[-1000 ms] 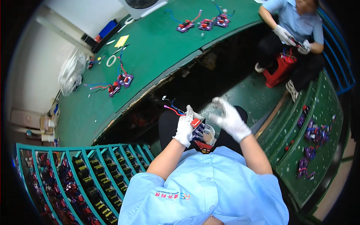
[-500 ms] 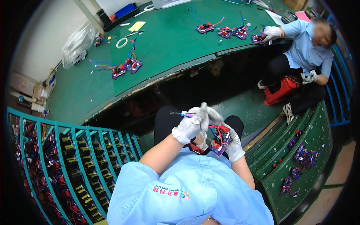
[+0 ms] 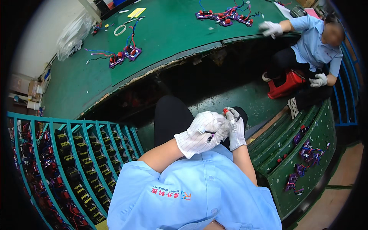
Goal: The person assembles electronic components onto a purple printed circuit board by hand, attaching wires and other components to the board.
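Note:
Both my hands wear white gloves and meet in front of my lap. My left hand (image 3: 205, 130) is closed, fingers curled round wires (image 3: 210, 136) whose dark and purple ends poke out by the palm. My right hand (image 3: 236, 130) grips a circuit board that is almost wholly hidden between the two gloves. Only a red component (image 3: 225, 111) of it shows at the right fingertips. The hands touch or nearly touch each other.
The green table (image 3: 165, 42) ahead bears purple boards (image 3: 132, 53) with wires, a tape roll (image 3: 120, 30) and a yellow note (image 3: 136, 13). A teal rack (image 3: 73, 130) of parts stands left. At right are a green-topped surface (image 3: 280, 188) with boards and a seated co-worker (image 3: 318, 46).
My left hand has come down and in against the board, which the gloves now cover. The co-worker's hand has let go of a board at the table edge and lifted away.

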Motion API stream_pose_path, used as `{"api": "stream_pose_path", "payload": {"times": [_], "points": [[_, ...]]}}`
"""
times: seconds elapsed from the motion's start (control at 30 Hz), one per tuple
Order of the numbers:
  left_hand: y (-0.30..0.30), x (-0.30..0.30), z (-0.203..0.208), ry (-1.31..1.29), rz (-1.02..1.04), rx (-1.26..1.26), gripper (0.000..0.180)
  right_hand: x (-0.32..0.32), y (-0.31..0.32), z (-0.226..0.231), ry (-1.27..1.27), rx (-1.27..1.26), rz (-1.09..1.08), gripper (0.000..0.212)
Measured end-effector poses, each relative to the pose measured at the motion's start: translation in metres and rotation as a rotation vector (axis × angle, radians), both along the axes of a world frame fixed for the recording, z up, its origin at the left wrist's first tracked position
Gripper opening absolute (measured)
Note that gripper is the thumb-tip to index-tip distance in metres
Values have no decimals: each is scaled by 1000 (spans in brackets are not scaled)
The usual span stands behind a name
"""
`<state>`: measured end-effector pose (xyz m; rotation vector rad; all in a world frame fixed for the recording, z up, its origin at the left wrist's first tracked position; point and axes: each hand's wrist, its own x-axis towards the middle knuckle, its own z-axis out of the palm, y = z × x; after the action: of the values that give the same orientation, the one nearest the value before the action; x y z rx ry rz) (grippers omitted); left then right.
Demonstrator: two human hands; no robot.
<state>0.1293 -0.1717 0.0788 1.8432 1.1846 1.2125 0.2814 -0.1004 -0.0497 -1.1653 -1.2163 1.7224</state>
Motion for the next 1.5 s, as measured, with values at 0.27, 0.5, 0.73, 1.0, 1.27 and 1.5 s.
{"api": "stream_pose_path", "payload": {"times": [0.27,0.5,0.73,1.0,1.27,1.5], "points": [[4,-2,-2,318,209,112,27,21,-4,9,-129,-145,-109,41],[10,-8,4,178,93,-17,34,16,-11,14,103,-305,26,45],[11,-5,6,188,78,12,42,9,-14,6,234,-383,28,49],[14,-3,11,410,59,39,52,13,-5,-18,441,-423,11,47],[20,-22,11,226,57,87,95,24,5,12,926,-508,160,62],[13,-25,-2,334,17,-100,97,18,6,71,824,-476,-56,79]]}}
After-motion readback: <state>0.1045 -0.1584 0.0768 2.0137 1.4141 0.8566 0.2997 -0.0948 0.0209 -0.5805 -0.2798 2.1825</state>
